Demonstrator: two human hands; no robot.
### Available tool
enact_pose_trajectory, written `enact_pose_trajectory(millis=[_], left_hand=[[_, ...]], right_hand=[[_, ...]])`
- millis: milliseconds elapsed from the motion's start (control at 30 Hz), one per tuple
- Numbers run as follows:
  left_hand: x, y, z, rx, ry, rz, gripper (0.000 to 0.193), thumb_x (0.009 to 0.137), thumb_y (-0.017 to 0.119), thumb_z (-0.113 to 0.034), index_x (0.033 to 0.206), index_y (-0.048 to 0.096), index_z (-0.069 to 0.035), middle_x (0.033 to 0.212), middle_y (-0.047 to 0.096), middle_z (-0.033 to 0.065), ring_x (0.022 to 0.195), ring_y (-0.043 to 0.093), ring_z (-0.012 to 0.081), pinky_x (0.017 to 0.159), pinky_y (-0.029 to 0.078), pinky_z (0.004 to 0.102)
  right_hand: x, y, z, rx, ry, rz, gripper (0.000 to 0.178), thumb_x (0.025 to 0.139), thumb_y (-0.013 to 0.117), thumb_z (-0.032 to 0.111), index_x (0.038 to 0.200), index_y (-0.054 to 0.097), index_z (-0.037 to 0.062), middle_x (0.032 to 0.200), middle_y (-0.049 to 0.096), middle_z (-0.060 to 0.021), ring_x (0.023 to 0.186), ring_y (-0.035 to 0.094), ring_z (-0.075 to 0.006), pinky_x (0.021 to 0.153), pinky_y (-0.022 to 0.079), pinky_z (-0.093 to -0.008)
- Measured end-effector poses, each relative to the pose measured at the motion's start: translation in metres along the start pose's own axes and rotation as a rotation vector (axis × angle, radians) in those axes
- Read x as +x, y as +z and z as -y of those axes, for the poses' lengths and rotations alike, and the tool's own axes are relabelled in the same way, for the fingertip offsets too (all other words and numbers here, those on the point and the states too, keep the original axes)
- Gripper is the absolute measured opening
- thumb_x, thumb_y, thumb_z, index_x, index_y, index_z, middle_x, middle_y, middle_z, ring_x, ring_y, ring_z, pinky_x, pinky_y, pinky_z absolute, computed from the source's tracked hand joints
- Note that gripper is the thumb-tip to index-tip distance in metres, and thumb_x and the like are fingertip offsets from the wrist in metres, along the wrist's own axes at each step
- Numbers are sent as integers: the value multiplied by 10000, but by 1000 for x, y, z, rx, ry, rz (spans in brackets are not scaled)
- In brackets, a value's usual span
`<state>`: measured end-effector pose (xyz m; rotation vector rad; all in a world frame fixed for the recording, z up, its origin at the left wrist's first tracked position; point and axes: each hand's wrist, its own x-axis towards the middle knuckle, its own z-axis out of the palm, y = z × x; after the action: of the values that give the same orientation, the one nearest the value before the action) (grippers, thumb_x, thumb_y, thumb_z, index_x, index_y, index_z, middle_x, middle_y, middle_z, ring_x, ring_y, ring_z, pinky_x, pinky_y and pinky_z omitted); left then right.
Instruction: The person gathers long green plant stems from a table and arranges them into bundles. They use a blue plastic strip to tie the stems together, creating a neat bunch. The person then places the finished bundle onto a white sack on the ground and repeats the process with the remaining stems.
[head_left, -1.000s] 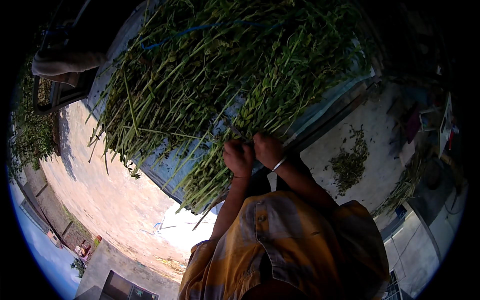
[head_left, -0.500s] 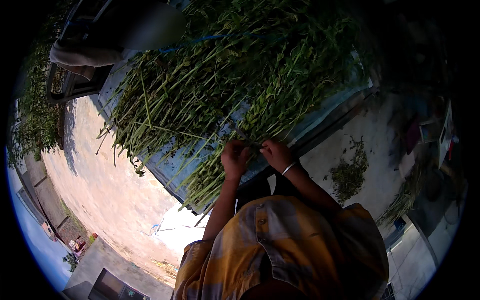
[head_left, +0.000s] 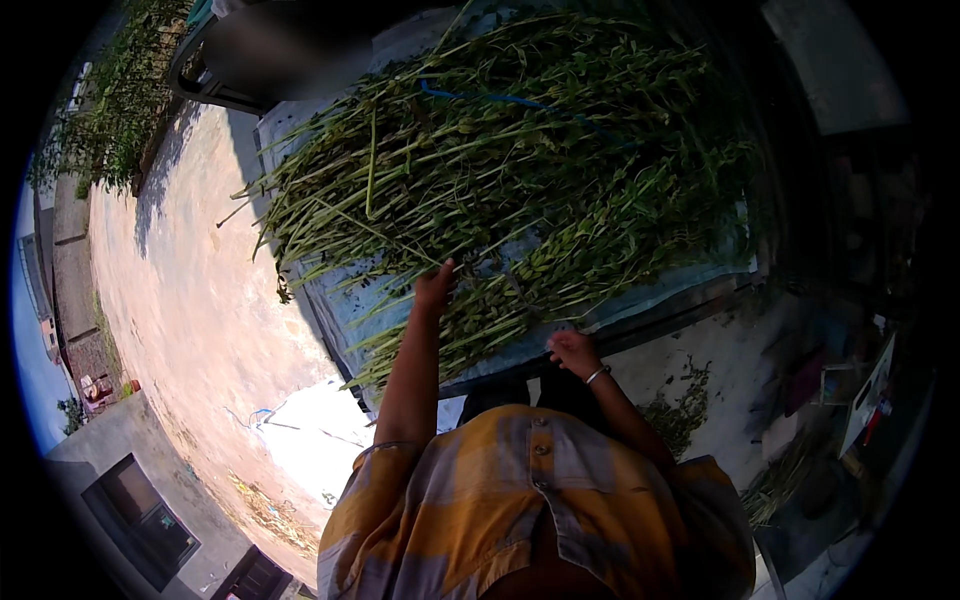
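Cut leafy green plants with long stalks [head_left: 470, 170] lie in a thick layer on a low table covered with a pale blue sheet [head_left: 345, 310]. My left hand [head_left: 435, 287] reaches over the near left part of the layer, its fingers closed among the stalks. A thin stalk end meets its fingertips, but what they grip is hidden. Back at the table's near edge is my right hand [head_left: 574, 350], fingers bent and loosely apart, with no thing visible in them. It wears a pale bangle [head_left: 598, 374] on the wrist.
A blue cord [head_left: 490, 97] lies across the plants. A dark chair [head_left: 215, 85] stands at the far left, partly blurred. Loose plant bits [head_left: 680, 405] are on the floor at right, near stacked household things [head_left: 835, 385]. Sunlit concrete [head_left: 190, 260] spreads to the left.
My hands were together over the near stalks and have parted. The left has moved a little left and forward; the right has drawn back toward my body. The view has turned slightly.
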<state>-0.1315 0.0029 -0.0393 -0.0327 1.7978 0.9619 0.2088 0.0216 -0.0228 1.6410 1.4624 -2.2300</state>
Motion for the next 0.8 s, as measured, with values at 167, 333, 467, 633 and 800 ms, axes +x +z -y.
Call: enact_pose_trajectory(millis=[167, 333, 467, 633, 800], left_hand=[[38, -2, 18, -12, 20, -258, 403, 778, 675, -386, 868, 564, -8, 679, 601, 96, 480, 513, 215, 419, 394, 372], [5, 18, -11, 982, 604, -498, 465, 726, 705, -355, 1061, 527, -87, 976, 593, 129, 840, 569, 301, 639, 448, 468], [-16, 14, -9, 1286, 747, -160, 468, 709, 697, -411, 1084, 560, -167, 1184, 522, 83, 1088, 503, 278, 852, 398, 521], [-26, 9, -64, 1687, 364, 153, 406, 717, 629, -538, 910, 645, -181, 942, 634, 46, 908, 592, 283, 826, 397, 544], [-49, 4, -88, 1713, 453, 64, 438, 694, 616, -592, 838, 670, -182, 845, 652, 50, 835, 621, 274, 815, 393, 556]], right_hand=[[-1, -8, 3, -45, 92, 73, 277, 842, 604, 232, 1031, 558, 36, 834, 626, -36, 650, 622, -105, 489, 478, -226], [-8, -33, -6, 22, 226, -17, 216, 833, 603, 206, 984, 579, 54, 792, 618, -28, 617, 615, -100, 486, 476, -223], [-12, -40, -27, -104, 115, -76, 196, 812, 617, 195, 923, 594, 35, 769, 623, -55, 616, 619, -132, 514, 488, -263], [-21, -35, 14, -448, -250, -164, 232, 771, 642, 176, 935, 591, 20, 769, 639, -116, 732, 636, -248, 646, 506, -350], [-11, -32, 55, -409, -437, -182, 236, 763, 645, 203, 924, 602, 36, 812, 637, -123, 747, 626, -275, 654, 501, -357]])
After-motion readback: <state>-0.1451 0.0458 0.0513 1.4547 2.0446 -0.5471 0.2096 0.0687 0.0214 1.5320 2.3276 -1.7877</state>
